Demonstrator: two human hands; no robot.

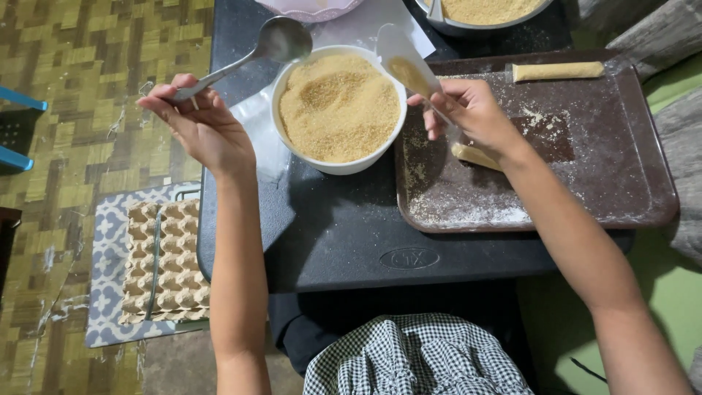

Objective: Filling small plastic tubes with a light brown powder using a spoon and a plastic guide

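meanwhile the left hand (pixel 208 128) pinches a metal spoon (pixel 281 38) by its handle, fingers closed round it, the bowl of the spoon raised just beside the white bowl of breadcrumbs (pixel 338 106). the right hand (pixel 475 113) grips a white spatula (pixel 404 62) with crumbs on it, fingers curled shut, above a crumbed roll (pixel 475 155) on the brown tray (pixel 585 197). another roll (pixel 557 71) lies at the tray's far edge. an egg carton (pixel 164 260) sits on the floor.
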